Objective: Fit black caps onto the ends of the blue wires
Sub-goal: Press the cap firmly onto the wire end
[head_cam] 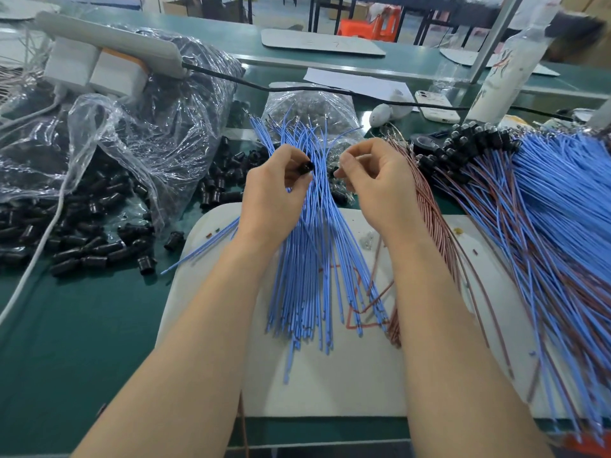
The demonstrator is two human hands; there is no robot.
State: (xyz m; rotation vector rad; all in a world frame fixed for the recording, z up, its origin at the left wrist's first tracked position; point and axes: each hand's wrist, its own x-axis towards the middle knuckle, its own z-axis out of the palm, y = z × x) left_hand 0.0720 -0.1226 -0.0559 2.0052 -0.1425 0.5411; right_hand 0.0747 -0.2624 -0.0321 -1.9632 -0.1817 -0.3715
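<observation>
Below both hands, a bare white board lies open toward the near edge of the worktop. The blue wires fan across it between the wrists. The left hand pinches one black cap over the bundle. The right hand, just beside it, curls its fingers; whether they hold a wire cannot be told. Loose caps crowd the space left of the left hand. Capped wires to the right of the right hand run out of frame.
</observation>
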